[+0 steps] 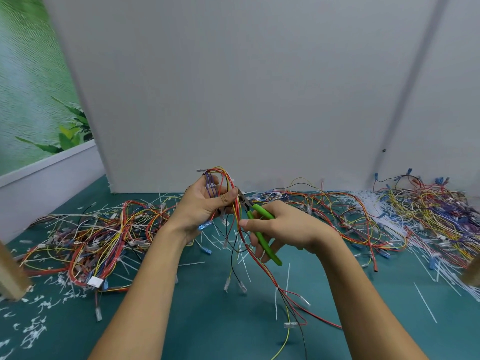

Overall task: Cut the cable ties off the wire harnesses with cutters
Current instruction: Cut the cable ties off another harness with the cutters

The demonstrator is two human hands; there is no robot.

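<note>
My left hand (205,206) grips a wire harness (241,245) of red, yellow, black and purple wires, lifted above the table. Its loose ends with clear terminals dangle toward me. My right hand (283,227) holds green-handled cutters (262,229), their dark jaws pressed against the bundle just right of my left thumb. A white cable tie (276,302) still sits lower on the hanging wires. Whether the jaws enclose a tie is hidden by the wires.
A green mat (207,320) covers the table. One heap of harnesses (98,237) lies left, a bigger one (415,209) at right with white tie strips. Cut tie bits (36,326) litter the near left. A wooden post (10,274) and grey wall (246,100) bound the space.
</note>
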